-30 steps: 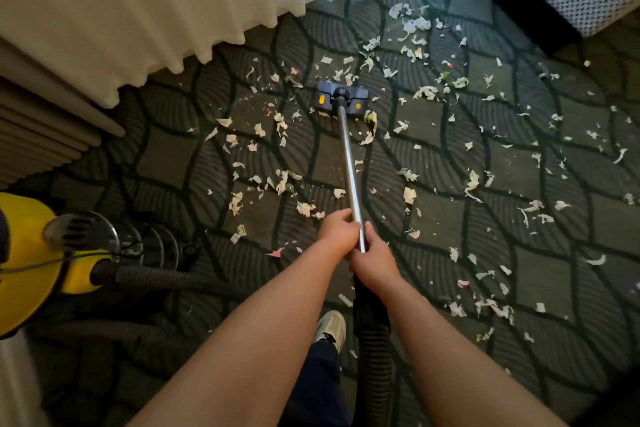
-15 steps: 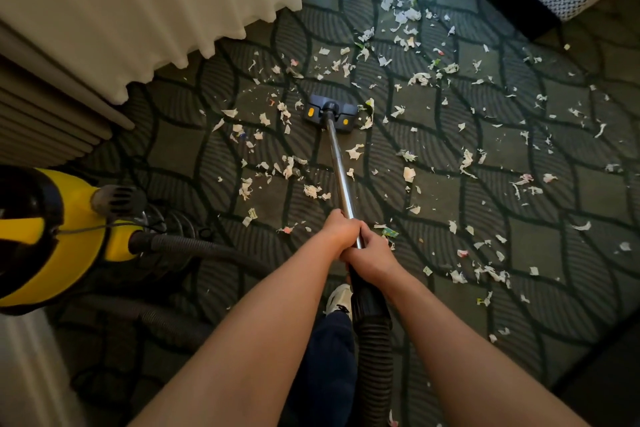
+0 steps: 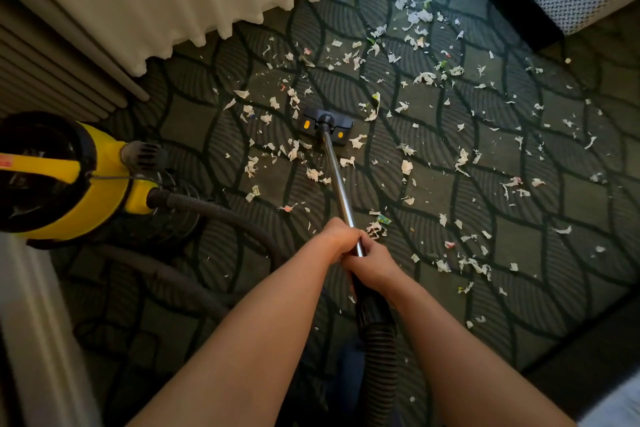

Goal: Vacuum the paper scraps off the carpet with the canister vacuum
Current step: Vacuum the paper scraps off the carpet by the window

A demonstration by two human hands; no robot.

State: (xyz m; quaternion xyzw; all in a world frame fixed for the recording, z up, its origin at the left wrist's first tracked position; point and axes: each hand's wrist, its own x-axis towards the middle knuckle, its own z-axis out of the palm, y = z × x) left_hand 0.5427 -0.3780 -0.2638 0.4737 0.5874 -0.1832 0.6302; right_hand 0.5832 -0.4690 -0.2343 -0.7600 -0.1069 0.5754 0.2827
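- White paper scraps (image 3: 406,166) lie thick across the dark carpet (image 3: 561,291); we judge most of the job is left.
- Our left hand (image 3: 341,236) and right hand (image 3: 375,265) both wrap the metal tube (image 3: 337,177).
- Its nozzle (image 3: 325,125) sits mid-litter; the yellow vacuum (image 3: 79,184) stands to our left.

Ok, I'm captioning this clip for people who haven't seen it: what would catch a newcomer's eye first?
Torn paper scraps litter the dark patterned carpet, thickest toward the upper right. A yellow canister vacuum stands at the left edge, its ribbed hose curving toward the person. At centre both hands grip the metal wand, left hand ahead of right hand, with the floor head among the scraps.
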